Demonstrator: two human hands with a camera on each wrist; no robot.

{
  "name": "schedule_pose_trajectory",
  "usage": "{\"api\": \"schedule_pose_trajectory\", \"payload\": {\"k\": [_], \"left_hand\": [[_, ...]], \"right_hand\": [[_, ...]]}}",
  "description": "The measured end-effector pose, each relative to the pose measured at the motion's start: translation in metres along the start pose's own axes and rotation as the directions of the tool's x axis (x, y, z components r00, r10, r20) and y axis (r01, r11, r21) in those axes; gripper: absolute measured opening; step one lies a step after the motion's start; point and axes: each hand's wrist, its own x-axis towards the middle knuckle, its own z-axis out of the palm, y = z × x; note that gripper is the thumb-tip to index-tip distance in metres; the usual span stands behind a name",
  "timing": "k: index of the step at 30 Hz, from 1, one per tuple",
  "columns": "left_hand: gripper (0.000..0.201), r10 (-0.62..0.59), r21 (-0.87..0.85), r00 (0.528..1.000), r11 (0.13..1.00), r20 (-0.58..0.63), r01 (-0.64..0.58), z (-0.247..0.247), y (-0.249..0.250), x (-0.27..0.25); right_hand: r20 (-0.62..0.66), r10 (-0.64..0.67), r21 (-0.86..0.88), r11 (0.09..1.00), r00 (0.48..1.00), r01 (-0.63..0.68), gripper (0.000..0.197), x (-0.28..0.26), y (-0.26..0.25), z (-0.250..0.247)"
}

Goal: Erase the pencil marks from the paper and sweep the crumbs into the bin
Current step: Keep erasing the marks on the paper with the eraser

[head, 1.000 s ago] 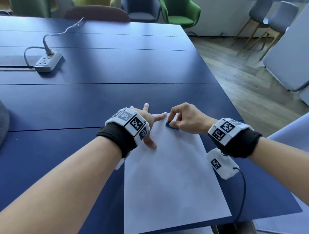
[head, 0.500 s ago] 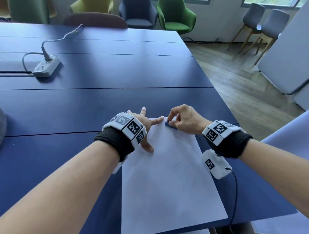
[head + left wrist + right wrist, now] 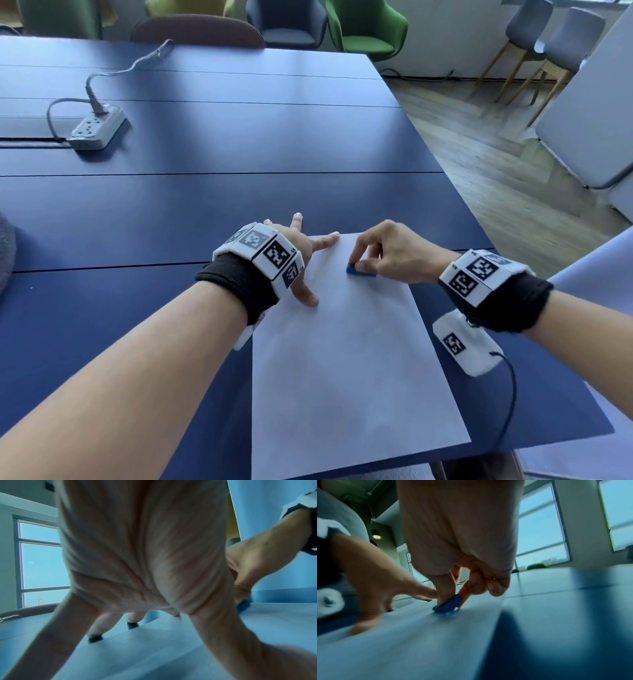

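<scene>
A white sheet of paper (image 3: 346, 370) lies on the dark blue table (image 3: 205, 205) near its front right corner. My left hand (image 3: 301, 260) presses the sheet's top left corner flat with spread, straight fingers (image 3: 96, 628). My right hand (image 3: 380, 253) pinches a small blue eraser (image 3: 359, 270) between thumb and fingers and holds it against the paper near the top edge. The right wrist view shows the blue eraser (image 3: 448, 605) touching the sheet (image 3: 402, 642) under my fingertips. No pencil marks or crumbs can be made out.
A white power strip (image 3: 97, 128) with its cable lies at the back left of the table. Chairs (image 3: 366, 27) stand beyond the far edge. The table's right edge (image 3: 455, 192) drops to a wooden floor. A grey object (image 3: 5, 250) shows at the far left.
The eraser and my right hand have shifted slightly towards me and to the right on the paper. My left hand has stayed pressed on the corner.
</scene>
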Motion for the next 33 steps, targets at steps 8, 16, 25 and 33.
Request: {"api": "schedule_pose_trajectory", "payload": {"k": [8,16,25,33], "left_hand": [[0.125,0.001,-0.003,1.0,1.0,0.006,-0.001,0.0,0.0,0.0],[0.124,0.002,0.003,1.0,1.0,0.003,-0.002,0.0,0.0,0.0],[0.126,0.031,0.033,0.999,0.999,-0.027,-0.03,0.001,0.002,-0.001],[0.13,0.147,0.15,0.989,0.978,-0.015,-0.143,-0.007,0.008,0.009]], "right_hand": [[0.03,0.019,0.001,1.0,0.999,-0.019,0.006,-0.002,0.002,-0.002],[-0.004,0.043,0.021,0.999,0.999,-0.043,0.003,0.005,0.003,-0.002],[-0.121,0.075,0.002,0.997,0.99,-0.075,0.004,0.018,0.012,-0.012],[-0.163,0.069,-0.031,0.997,0.984,-0.074,0.004,0.017,0.021,-0.014]]}}
